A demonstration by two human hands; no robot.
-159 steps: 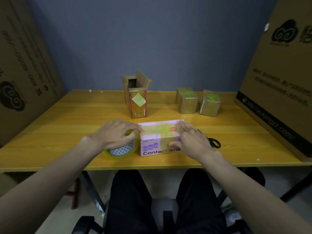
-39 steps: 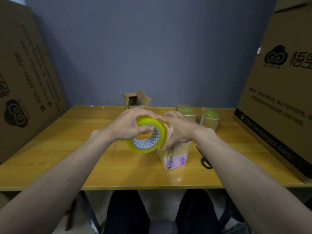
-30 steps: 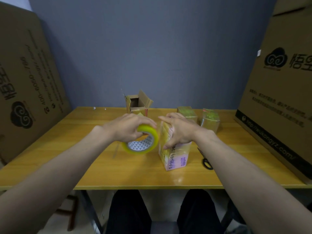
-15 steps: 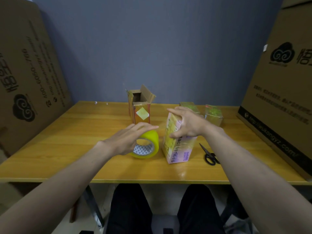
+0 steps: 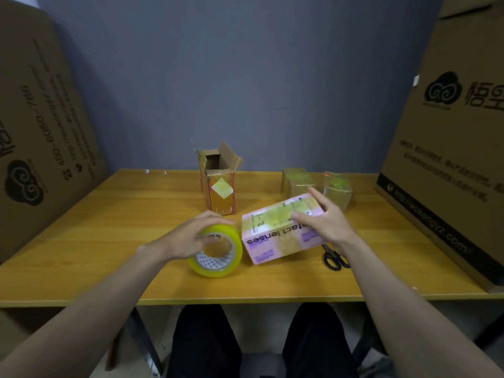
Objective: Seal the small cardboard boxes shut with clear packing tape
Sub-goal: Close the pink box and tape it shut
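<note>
Near edge of tabletop (image 5: 81, 241): pink box (image 5: 283, 233) lies on its side, right hand (image 5: 324, 225) flat on top, fingers straight. Left hand (image 5: 191, 236) rests over tape roll (image 5: 218, 253) just left, fingers loosely curved, no clear grip. Box looks light, thin-walled, dents easily; hold by edges. Roll stiff; grip through core.
</note>
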